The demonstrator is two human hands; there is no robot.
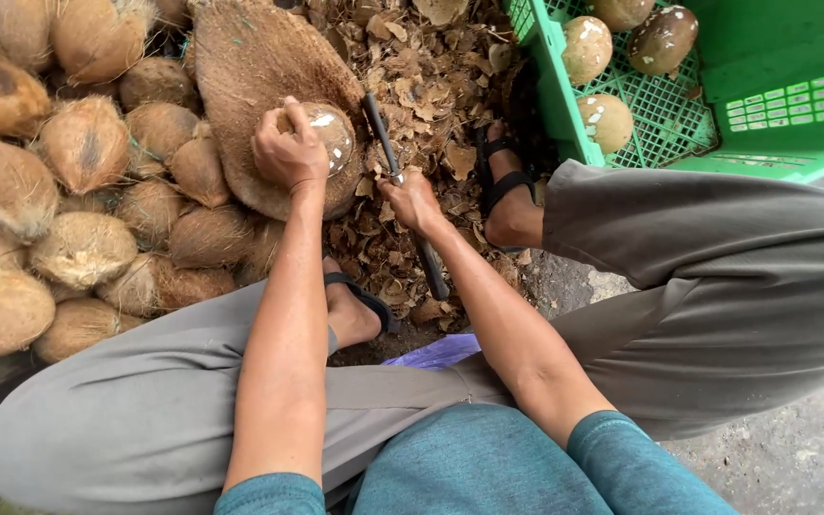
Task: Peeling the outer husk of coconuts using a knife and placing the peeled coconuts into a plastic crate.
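Head view, looking down: my left hand (288, 148) has its grip closed over the top of a partly peeled coconut (321, 133), fingers wrapped round it, pressing it onto a large brown husk block (250, 67). My right hand (412, 198) is clenched round the dark handle of a long knife (388, 157) (blade tip just beside the coconut). Unpeeled coconuts (83, 143) are piled to the left; peeled ones (607, 119) lie in a green crate (774, 95) to the right.

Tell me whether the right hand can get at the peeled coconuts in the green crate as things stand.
Probably not freely: the right hand grips a knife, and the green crate with the peeled coconuts lies beyond the right foot, though open-topped.
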